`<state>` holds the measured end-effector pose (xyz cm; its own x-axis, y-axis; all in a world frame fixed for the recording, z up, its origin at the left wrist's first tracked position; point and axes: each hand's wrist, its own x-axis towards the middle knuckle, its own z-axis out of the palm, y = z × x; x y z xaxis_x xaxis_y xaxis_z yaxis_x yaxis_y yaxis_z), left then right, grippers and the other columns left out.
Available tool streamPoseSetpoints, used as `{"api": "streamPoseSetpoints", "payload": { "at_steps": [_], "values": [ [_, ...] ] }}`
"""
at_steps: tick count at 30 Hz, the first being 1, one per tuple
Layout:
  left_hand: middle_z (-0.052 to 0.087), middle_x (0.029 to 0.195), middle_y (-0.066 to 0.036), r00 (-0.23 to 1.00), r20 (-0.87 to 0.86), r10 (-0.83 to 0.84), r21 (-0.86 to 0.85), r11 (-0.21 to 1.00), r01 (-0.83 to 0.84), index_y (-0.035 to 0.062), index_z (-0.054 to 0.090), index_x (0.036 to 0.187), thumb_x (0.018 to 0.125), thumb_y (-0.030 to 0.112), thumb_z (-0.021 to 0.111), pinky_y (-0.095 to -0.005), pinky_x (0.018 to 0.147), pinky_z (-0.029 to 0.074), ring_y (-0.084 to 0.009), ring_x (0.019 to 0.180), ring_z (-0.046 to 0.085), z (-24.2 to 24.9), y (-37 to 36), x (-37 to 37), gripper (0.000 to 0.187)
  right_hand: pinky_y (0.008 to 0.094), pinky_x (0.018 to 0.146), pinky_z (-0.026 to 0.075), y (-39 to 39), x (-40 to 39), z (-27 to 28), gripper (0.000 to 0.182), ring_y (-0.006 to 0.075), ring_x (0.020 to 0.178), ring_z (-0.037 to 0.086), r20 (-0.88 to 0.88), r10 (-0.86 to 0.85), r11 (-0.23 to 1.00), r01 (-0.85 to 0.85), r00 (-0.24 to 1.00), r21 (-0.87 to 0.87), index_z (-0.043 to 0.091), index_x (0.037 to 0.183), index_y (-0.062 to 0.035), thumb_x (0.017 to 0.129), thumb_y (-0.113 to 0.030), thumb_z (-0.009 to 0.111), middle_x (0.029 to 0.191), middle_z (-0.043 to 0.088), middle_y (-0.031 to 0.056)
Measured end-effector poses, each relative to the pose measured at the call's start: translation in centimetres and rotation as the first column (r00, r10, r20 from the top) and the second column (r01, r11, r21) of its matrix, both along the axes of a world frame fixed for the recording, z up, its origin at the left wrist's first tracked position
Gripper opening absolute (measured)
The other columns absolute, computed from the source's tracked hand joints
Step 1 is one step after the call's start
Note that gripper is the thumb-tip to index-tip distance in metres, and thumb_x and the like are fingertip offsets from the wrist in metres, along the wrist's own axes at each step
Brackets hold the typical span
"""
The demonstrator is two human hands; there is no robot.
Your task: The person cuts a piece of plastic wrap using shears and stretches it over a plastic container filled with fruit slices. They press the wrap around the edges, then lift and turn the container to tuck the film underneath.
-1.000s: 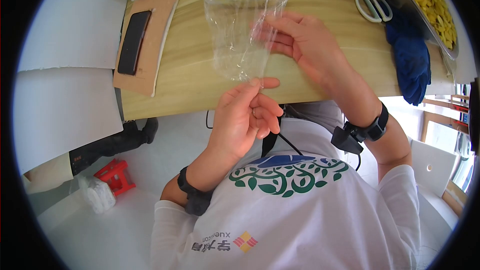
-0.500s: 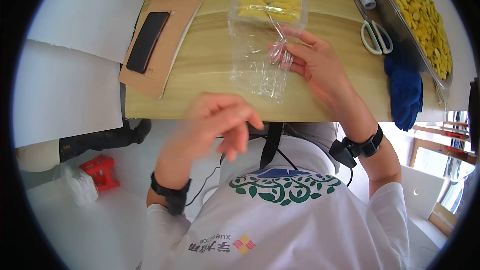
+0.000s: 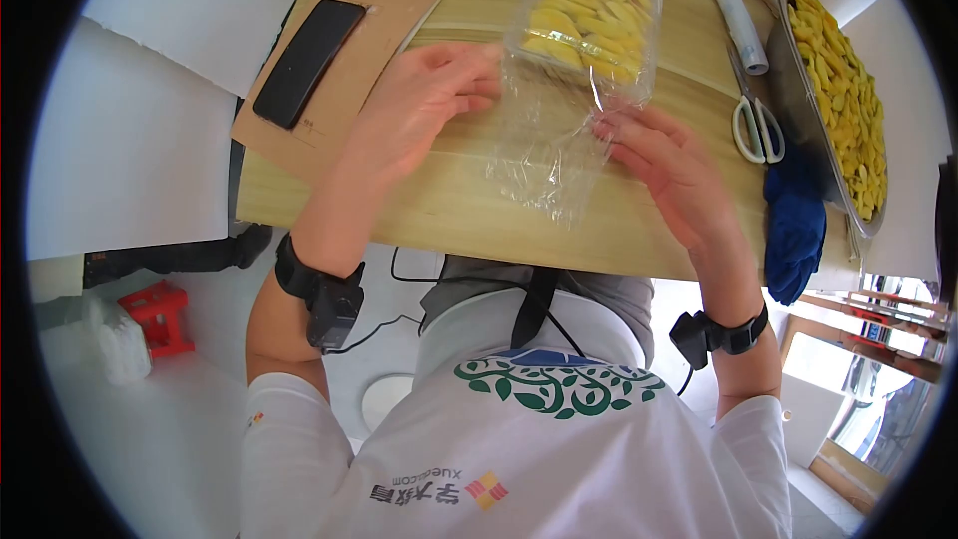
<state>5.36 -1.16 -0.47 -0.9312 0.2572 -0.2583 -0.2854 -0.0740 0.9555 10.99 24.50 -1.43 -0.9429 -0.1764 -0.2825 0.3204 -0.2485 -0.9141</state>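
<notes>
A clear plastic tray of yellow pieces lies at the table's far middle, inside a clear plastic bag whose loose end spreads toward me. My right hand is closed on the right side of the bag's loose end, just below the tray. At the left side of the bag, near the tray's lower left corner, is my left hand, its fingers drawn together and pointing right. Whether its fingertips touch the film is too unclear to tell.
A black phone rests on brown cardboard at the left. On the right are a plastic roll, scissors, a blue cloth and a metal tray heaped with yellow pieces. A red stool stands below left.
My left hand has moved up from the table's near edge to beside the bag. My right hand still holds the film. The view has shifted, and the tray now appears farther right.
</notes>
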Motion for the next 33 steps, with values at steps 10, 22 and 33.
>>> {"api": "streamPoseSetpoints", "payload": {
  "at_steps": [10,22,33],
  "values": [
    [0.064,0.089,-0.006,0.981,0.096,-0.167,-0.035,0.985,0.171,-0.0012,0.064,0.100,0.087,0.026,0.070,-0.0261,0.078,0.047,-0.0131,0.087,0.061,-0.5,1.3,-2.0,0.031,0.0260,0.085,0.048,-0.2,-1.6,-0.9,0.032,0.0128,0.094,0.063,0.023,-0.017,0.999,0.016,1.000,0.041,0.065,0.112,0.0031,0.091,-0.021,0.064,0.104,0.068,0.0074],
    [0.064,0.086,-0.001,0.979,0.146,-0.144,0.103,0.986,0.129,0.0012,0.068,0.100,0.088,0.014,0.068,-0.0219,0.068,0.046,-0.0081,0.076,0.058,-1.6,1.6,-2.4,0.018,0.0239,0.081,0.051,-0.2,-2.2,-1.5,0.026,0.0126,0.091,0.065,0.035,-0.029,0.998,0.031,0.999,-0.063,0.065,0.113,0.0026,0.094,-0.014,0.060,0.103,0.069,0.0086],
    [0.064,0.087,0.002,0.985,0.051,-0.167,-0.009,0.986,0.168,0.0022,0.068,0.107,0.090,0.015,0.066,-0.0197,0.062,0.044,-0.0046,0.074,0.054,-1.2,2.0,-2.0,0.021,0.0247,0.078,0.053,-0.3,-2.6,-1.4,0.030,0.0145,0.088,0.066,0.054,-0.024,0.999,0.025,0.998,-0.025,0.061,0.116,0.0048,0.096,-0.017,0.058,0.101,0.068,0.0116]
  ]
}}
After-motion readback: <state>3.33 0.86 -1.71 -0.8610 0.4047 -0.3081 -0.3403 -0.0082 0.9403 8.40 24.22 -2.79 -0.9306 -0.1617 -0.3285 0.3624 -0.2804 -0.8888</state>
